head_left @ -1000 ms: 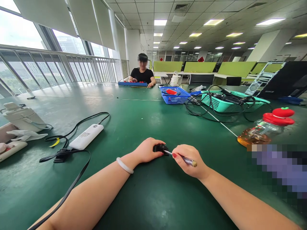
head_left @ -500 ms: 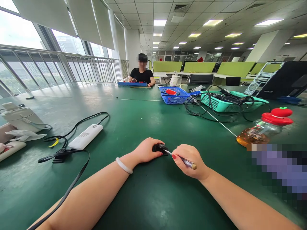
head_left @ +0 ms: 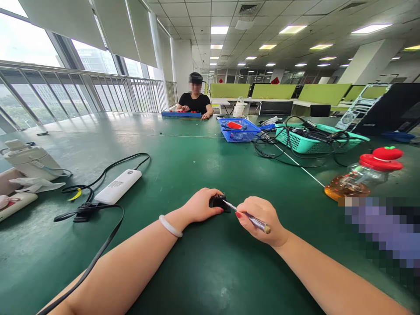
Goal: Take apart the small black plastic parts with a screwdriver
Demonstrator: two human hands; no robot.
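Note:
My left hand [head_left: 204,205] is closed round a small black part [head_left: 218,202] resting on the green table [head_left: 197,267], its thumb and fingers gripping the left side. In my right hand [head_left: 259,218] is a screwdriver [head_left: 259,223], its thin metal shaft pointing left and its translucent handle end sticking out toward me. The screwdriver's tip meets the upper right of the black part. Fine detail on the part is too small to make out.
On the left lie a white power bank [head_left: 118,187], a black cable [head_left: 108,236] crossing my left forearm, and a pale bottle [head_left: 31,159]. To the right stand a blue basket [head_left: 241,134], a green basket [head_left: 298,143] with cables, and a red-lidded jar [head_left: 352,181]. A person [head_left: 195,103] sits opposite.
The black part has turned slightly, so the shiny metal on its top shows less. The screwdriver tip has shifted a little up and left. My hands keep their holds.

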